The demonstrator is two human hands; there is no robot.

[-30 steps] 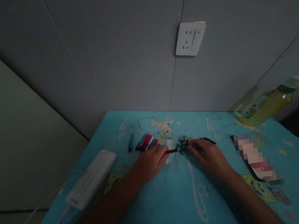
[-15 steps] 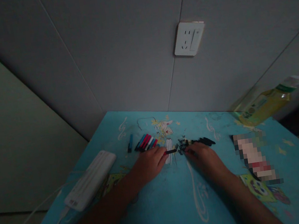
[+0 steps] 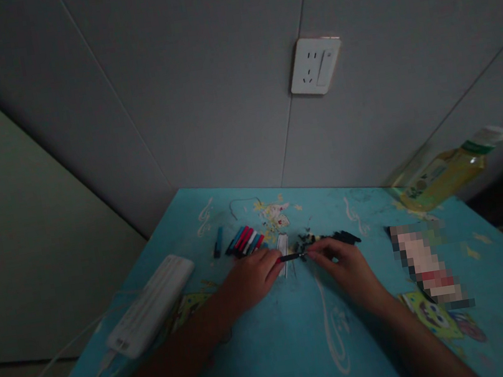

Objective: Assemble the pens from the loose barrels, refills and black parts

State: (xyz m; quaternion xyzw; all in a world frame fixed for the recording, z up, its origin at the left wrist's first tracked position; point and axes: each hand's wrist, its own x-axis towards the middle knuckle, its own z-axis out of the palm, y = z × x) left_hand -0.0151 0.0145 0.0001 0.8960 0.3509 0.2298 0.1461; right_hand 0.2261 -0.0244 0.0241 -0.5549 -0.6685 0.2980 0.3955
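My left hand [image 3: 257, 276] is closed around a red and black pen [image 3: 291, 257], whose dark end points right. At that end the thumb and forefinger of my right hand [image 3: 340, 260] are pinched together; whatever small piece they hold is too tiny to name. Under the pen lies a bundle of thin white sticks [image 3: 282, 243], like pen refills. A heap of small dark pieces [image 3: 305, 240] sits just beyond my right fingertips. Behind my left hand are several red, blue and white pen barrels [image 3: 246, 238] in a row, with a single blue one [image 3: 218, 242] apart.
A white power strip [image 3: 153, 304] with a cable lies at the left of the blue table [image 3: 275, 348]. Black pieces [image 3: 346, 237] lie beyond my right hand. At the right are a pixelated item [image 3: 428, 266] and a bottle of yellow liquid [image 3: 448, 175]. A socket [image 3: 316, 65] is on the wall.
My right hand has come up from the heap of small pieces to the pen's end, its fingers now pinched there. My left hand keeps hold of the pen in nearly the same place.
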